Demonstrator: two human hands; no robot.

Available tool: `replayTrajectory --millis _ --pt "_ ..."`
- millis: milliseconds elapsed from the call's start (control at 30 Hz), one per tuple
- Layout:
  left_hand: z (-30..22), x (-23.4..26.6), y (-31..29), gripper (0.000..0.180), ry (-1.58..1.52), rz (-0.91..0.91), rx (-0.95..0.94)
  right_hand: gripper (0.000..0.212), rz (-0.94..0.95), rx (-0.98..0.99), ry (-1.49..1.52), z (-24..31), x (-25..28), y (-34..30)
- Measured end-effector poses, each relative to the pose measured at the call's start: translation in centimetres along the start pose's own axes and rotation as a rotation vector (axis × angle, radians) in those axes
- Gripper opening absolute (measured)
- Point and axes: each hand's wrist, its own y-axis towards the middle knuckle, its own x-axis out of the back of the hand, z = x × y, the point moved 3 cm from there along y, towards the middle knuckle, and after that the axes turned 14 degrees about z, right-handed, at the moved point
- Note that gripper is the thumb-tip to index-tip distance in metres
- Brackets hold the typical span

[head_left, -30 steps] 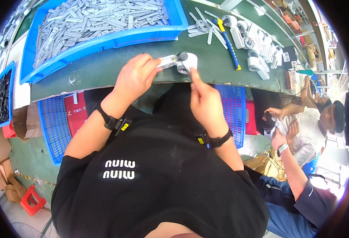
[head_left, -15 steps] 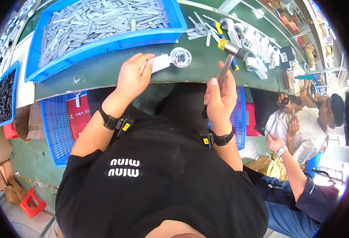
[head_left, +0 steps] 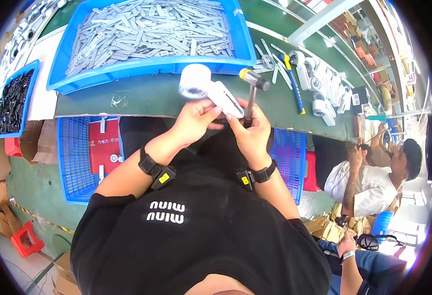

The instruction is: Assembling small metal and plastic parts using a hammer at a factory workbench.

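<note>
One curled left hand (head_left: 190,122) (right hand (head_left: 253,130) alongside) pinches a white device (head_left: 224,98).

The white part (head_left: 211,91) blurs at its round end, and the right hand (head_left: 255,132) partly hides the hammer (head_left: 252,93).

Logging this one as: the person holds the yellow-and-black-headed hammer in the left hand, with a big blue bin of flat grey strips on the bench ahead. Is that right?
Not quite: the head view shows the hammer in the right hand. The big blue bin of flat grey strips is on the bench ahead.
</note>
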Motion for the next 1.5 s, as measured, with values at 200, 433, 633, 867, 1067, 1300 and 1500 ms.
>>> replayTrajectory --millis 200,433,633,867,1067,1300,1500 --pt "-5.0 -0.7 -3.0 0.04 -0.024 0.54 0.412 0.03 0.126 0.026 -0.167 -0.4 -0.6 2.4" --pt "-11.2 2.2 -3.2 0.01 1.314 -0.151 -0.692 0.041 0.227 0.067 -0.463 0.6 0.3 4.3" --pt "-8.0 2.9 -0.7 0.045 1.343 -0.196 -0.468 0.041 0.045 0.072 -0.454 5.3 2.1 5.8" --pt "-7.3 2.7 0.2 0.038 1.489 -0.185 -0.298 0.021 0.514 0.086 -0.875 10.0 -1.8 21.7" --pt "-6.7 2.8 0.3 0.025 1.465 -0.251 -0.361 0.026 0.777 0.14 -1.068 5.2 -7.3 32.4" --pt "-6.7 2.5 0.1 0.025 1.523 -0.269 -0.403 0.032 0.843 0.134 -1.184 3.4 -8.8 34.5" --pt "-6.6 2.2 0.0 0.025 1.537 -0.268 -0.403 0.034 0.889 0.086 -1.222 2.4 -9.0 35.1"
